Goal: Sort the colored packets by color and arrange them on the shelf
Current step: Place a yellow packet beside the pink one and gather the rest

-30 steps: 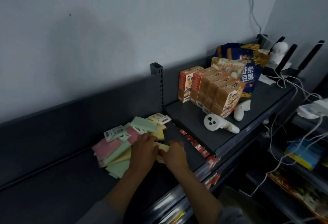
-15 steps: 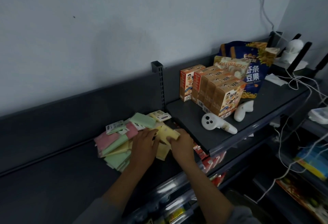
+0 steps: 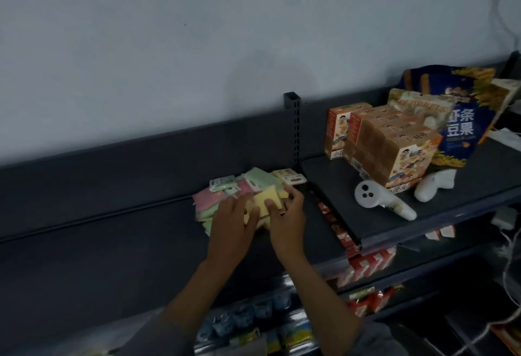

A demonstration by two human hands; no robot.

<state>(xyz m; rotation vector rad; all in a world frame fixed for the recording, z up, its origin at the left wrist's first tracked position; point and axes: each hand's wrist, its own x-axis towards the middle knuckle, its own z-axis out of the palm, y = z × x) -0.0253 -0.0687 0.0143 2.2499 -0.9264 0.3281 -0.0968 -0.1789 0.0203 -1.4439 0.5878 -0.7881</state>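
Blue snack bag (image 3: 462,127) — "虾条 豆果"; beige pouch (image 3: 417,107) — "SQUIRRELS", blurred.

A yellow packet (image 3: 267,199), earlier low beside the pile (image 3: 225,200), is now lifted and pinched by the right hand (image 3: 286,223) above it; the left hand (image 3: 232,224) is spread flatter over the packets.

Orange snack boxes (image 3: 389,147), blue snack bag (image 3: 462,127), two white controllers (image 3: 380,200) on raised right shelf (image 3: 465,186).
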